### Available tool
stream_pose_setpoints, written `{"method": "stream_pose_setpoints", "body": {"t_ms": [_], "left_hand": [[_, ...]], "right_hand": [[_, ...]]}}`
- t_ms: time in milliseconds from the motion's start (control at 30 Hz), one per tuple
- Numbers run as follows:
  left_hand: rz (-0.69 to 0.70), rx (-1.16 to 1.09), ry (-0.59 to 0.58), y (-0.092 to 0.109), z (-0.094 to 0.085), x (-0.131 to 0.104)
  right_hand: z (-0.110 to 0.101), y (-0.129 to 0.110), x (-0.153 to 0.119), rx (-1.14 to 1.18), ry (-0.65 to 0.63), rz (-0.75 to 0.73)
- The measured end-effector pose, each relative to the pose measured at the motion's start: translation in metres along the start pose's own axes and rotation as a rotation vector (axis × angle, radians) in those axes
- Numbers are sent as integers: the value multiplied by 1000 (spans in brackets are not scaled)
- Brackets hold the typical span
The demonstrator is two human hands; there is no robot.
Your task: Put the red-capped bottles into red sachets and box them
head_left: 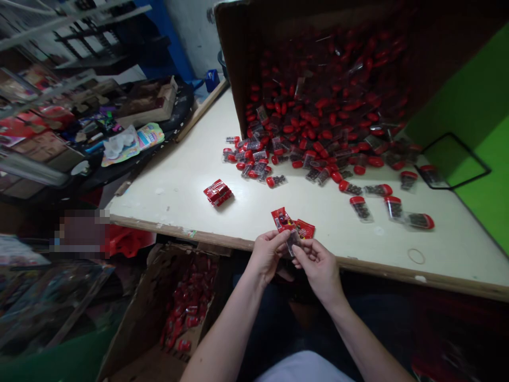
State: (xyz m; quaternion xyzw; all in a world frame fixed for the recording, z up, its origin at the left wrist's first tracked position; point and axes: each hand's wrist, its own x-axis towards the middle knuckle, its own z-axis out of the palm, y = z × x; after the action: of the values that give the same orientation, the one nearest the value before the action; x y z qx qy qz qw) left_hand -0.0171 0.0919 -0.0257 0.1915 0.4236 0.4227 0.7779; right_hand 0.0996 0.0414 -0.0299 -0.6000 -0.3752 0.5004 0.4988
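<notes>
At the table's front edge, my left hand and my right hand meet with fingers closed on a small clear packet, its contents dark. A red printed sachet sticks up beyond my left fingertips; whether it is joined to the packet I cannot tell. Just behind my right fingers lies another red printed sachet. To the left, a stack of red sachets rests on the table. Clear containers with red caps and dark balls inside, such as this one, lie on the right.
A tipped cardboard box spills many red-capped containers onto the white table. Below the edge, an open carton holds red packets. A rubber band lies at right, near a black wire frame. Cluttered shelving stands left.
</notes>
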Motion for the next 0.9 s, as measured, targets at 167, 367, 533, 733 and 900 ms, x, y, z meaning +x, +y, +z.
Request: {"method": "stream_pose_setpoints", "body": {"t_ms": [167,367,533,733,900], "left_hand": [[-17,26,-8,-3,1,-1],[-29,72,-84,3,1,-5],[-63,74,-101,9,3,-7],[-26,36,-45,6,2,-6],[-52,26,-100,8,1,-8]], "right_hand": [[-1,-2,-1,12,-14,24],[-3,-1,-3,50,-29,48],[-2,-7,-5,-121,22,-46],[1,-12,-8,-301,66,-187],[2,-7,-9,-105,-39,-50]]}}
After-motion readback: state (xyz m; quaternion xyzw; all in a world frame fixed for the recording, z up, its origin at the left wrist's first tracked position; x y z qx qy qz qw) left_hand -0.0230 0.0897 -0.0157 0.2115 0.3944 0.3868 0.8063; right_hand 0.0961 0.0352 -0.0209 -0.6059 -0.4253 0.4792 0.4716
